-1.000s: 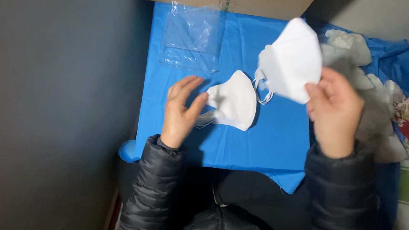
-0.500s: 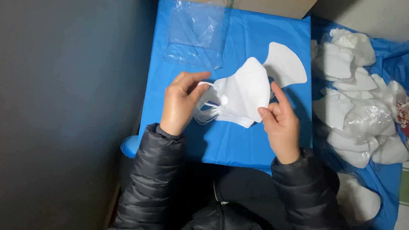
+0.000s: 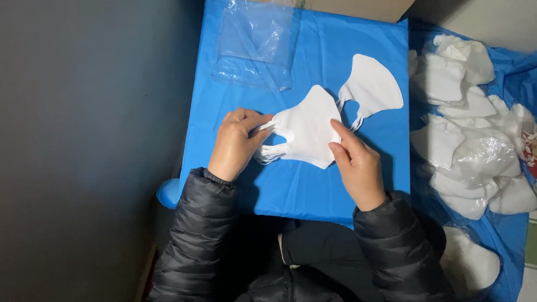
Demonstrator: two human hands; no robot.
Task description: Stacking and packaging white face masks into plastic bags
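The white, folded fabric face mask is lying between your hands, its length running left-right: your left hand is pinching its ear loops, your right hand is pressing its opposite edge with flattened fingers.

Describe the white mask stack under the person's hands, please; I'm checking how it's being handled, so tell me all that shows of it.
The mask stack is several flat-folded white masks, soft and fabric-like, lying on the blue cover of the work surface. It has a curved, pointed outline, and its thin ear loops fan out at the left edge. The left hand pinches those loops, while the right hand presses fingertips on the right edge. A single mask lies just beyond it, seemingly apart.
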